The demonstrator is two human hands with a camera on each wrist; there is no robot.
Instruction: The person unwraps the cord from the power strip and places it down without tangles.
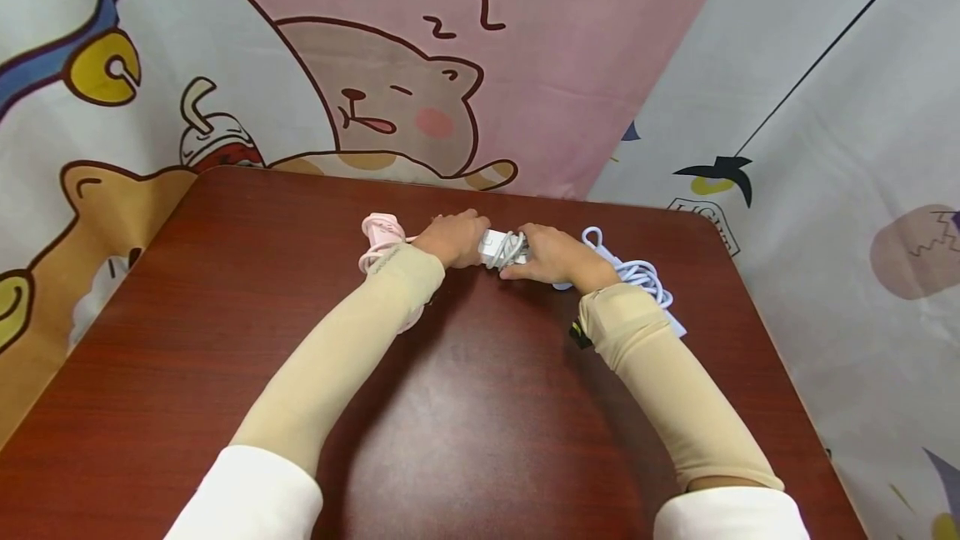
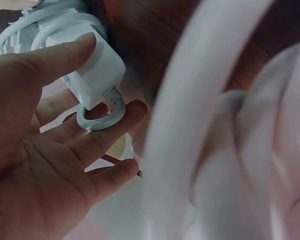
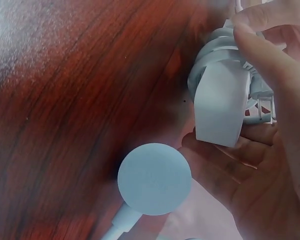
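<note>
A white charger adapter with white cable wound round it is held between both hands at the back middle of the table. My left hand grips its left end; in the left wrist view the thumb lies on the adapter and a cable loop rests on the fingers. My right hand grips the right end, with its fingers curled round the wrapped adapter. A round white disc on a cable lies on the table just below that hand.
The dark red wooden table carries a pink coiled cable left of my left hand and a pale blue-white cable bundle right of my right hand. Cartoon-print cloth hangs behind and beside the table.
</note>
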